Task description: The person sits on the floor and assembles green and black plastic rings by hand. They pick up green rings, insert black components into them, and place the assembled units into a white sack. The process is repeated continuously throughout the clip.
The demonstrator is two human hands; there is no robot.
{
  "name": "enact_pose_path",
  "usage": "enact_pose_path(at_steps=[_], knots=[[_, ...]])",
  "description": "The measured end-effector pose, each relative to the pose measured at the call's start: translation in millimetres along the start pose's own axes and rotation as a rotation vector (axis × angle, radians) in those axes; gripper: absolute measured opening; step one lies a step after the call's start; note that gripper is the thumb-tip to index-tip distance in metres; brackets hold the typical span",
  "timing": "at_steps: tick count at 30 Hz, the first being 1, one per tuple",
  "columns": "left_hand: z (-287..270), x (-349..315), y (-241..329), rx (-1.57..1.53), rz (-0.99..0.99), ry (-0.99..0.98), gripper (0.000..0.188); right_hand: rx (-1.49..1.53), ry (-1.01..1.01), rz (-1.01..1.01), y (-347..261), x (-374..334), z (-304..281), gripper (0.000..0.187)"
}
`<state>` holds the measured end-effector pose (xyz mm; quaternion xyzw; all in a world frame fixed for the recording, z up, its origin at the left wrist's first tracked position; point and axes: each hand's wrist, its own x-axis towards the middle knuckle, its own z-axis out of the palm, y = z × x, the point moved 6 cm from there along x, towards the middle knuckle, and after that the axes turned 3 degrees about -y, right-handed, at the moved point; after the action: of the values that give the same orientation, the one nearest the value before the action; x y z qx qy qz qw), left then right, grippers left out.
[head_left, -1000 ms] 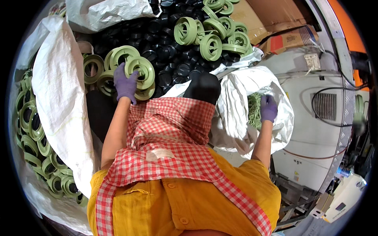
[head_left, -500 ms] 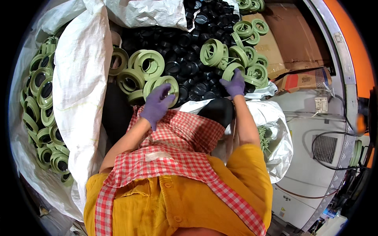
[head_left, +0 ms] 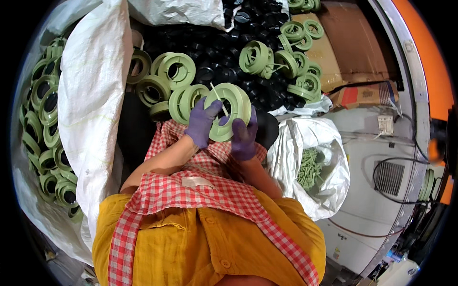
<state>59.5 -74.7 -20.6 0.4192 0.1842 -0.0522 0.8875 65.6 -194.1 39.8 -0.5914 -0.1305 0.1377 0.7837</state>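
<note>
Both of my hands wear purple gloves and meet over my lap at a pale green plastic ring (head_left: 242,102). My right hand (head_left: 244,136) grips its lower right side. On the ring's left side, the fingers of my left hand (head_left: 202,121) are closed against it. A thin green stick (head_left: 217,96) slants across the ring's opening beside my left fingers; whether they pinch it too, I cannot tell. Just left of my left hand stand more green rings (head_left: 177,104), leaning together. Behind them lies a heap of black round caps (head_left: 210,57).
Right of my lap, an open white bag (head_left: 329,195) holds many thin green sticks (head_left: 310,169). More green rings with sticks (head_left: 254,57) lie on the heap's right. A white woven sack (head_left: 93,95) full of green rings stands left. Cardboard (head_left: 353,47) and a grey cabinet (head_left: 362,190) are right.
My right hand has brought a green ring from the right-hand pile to above my lap. My left hand has let go of the left rings and moved right onto this one.
</note>
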Motion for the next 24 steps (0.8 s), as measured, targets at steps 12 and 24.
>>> enact_pose_path(at_steps=[12, 24], knots=[[-5, 4, 18, -0.121, 0.145, 0.12, 0.04, -0.045, 0.213, 0.093, 46, 24, -40, 0.023], [-37, 15, 48, 1.513, 0.5, 0.378, 0.058, -1.004, 0.608, -0.01, 13, 168, -150, 0.061]])
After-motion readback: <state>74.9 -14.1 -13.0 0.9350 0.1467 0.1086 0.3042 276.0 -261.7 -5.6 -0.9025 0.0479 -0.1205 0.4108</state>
